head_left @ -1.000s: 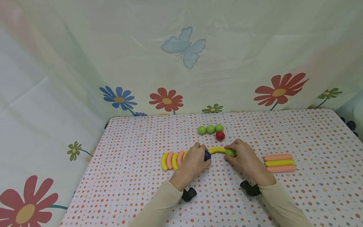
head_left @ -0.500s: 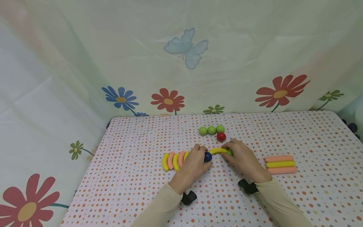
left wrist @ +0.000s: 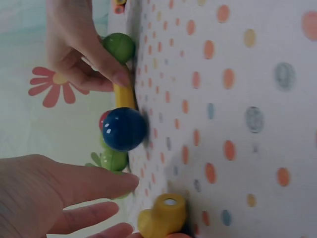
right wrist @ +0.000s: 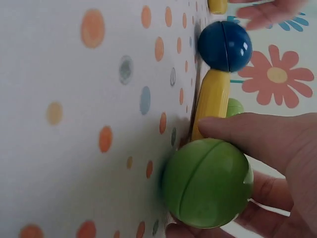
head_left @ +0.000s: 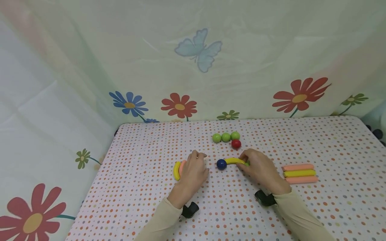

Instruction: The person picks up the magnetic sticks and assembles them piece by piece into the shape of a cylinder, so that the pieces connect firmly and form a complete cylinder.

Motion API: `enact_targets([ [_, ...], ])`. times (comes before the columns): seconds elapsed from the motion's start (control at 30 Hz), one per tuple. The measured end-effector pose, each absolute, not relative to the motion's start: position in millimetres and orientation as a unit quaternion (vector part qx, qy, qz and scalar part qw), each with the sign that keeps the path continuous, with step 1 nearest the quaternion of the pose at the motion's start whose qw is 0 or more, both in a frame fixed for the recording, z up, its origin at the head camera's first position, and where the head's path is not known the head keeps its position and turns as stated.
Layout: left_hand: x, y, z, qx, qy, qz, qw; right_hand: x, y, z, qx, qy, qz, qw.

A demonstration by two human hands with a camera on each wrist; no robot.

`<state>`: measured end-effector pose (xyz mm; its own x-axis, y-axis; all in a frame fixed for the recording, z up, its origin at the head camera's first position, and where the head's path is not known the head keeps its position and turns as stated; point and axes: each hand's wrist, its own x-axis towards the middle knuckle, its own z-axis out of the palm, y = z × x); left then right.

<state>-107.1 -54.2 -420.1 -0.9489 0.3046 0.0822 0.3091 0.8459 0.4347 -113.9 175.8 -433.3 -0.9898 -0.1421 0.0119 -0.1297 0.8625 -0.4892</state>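
A yellow curved rod [head_left: 234, 161] lies on the table with a dark blue ball [head_left: 221, 164] at its left end and a green ball [right wrist: 208, 183] at its right end. My right hand [head_left: 261, 169] pinches the rod close to the green ball, hiding most of that ball from the head view. Apart from the blue ball, my left hand [head_left: 192, 171] hovers with loosely extended fingers over a row of curved rods, holding nothing. Of that row, a yellow curved piece [head_left: 176, 171] and a pink curved piece [head_left: 182, 167] show; the hand covers the others.
Behind the hands, several things stand together: green balls [head_left: 226, 137] in a line and one red ball [head_left: 236, 144]. To the right lie straight rods, two pink around a yellow rod [head_left: 299, 173]. A dotted cloth [head_left: 135, 150] covers the table.
My left hand has let go of the blue ball and moved left over the curved rods. The right hand stays at the yellow rod, its grip shifted slightly from the green ball.
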Motion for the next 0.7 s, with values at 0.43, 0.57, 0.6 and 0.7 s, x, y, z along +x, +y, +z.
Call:
enact_targets([
  [0.43,-108.2,-48.4,-430.0,-0.175,-0.962,-0.209,-0.027,-104.8,192.9,-430.3,-0.052,0.956,-0.288,0.021],
  [0.57,-110.6,-43.3,-431.2,-0.180,-0.957,-0.224,-0.033,-103.2,194.2,-430.4,-0.051,0.953,-0.297,0.029],
  [0.6,-111.2,-41.6,-431.3,-0.180,-0.957,-0.227,-0.032,-102.8,194.3,-430.4,-0.051,0.953,-0.298,0.031],
  [0.7,-112.3,-36.5,-431.1,-0.177,-0.955,-0.237,-0.038,-101.9,193.5,-429.8,-0.046,0.953,-0.298,0.038],
])
